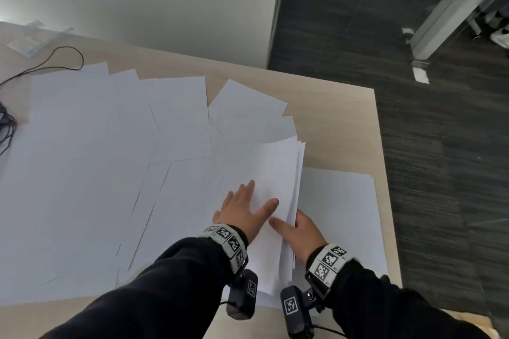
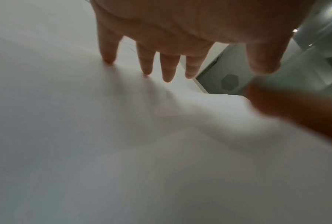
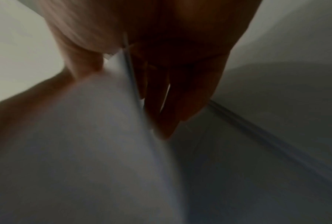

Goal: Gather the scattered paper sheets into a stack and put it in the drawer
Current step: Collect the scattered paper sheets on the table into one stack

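Several white paper sheets (image 1: pixel 91 173) lie spread over the light wooden table (image 1: pixel 341 124). A gathered stack of sheets (image 1: pixel 278 170) sits near the table's right side, its right edge lifted. My left hand (image 1: pixel 245 209) lies flat on the stack (image 2: pixel 122 121) with straight, spread fingers (image 2: pixel 168 68). My right hand (image 1: pixel 300 234) grips the stack's (image 3: pixel 96 136) right edge, thumb on top and fingers (image 3: pixel 167 113) under the sheets. One more sheet (image 1: pixel 338 215) lies flat under and right of the stack. No drawer is in view.
A thin black cable (image 1: pixel 41 66) loops across the table's far left. A clear plastic sleeve (image 1: pixel 35 38) lies at the far left corner by the white wall. The table's right edge (image 1: pixel 385 173) drops to dark carpet (image 1: pixel 440 146).
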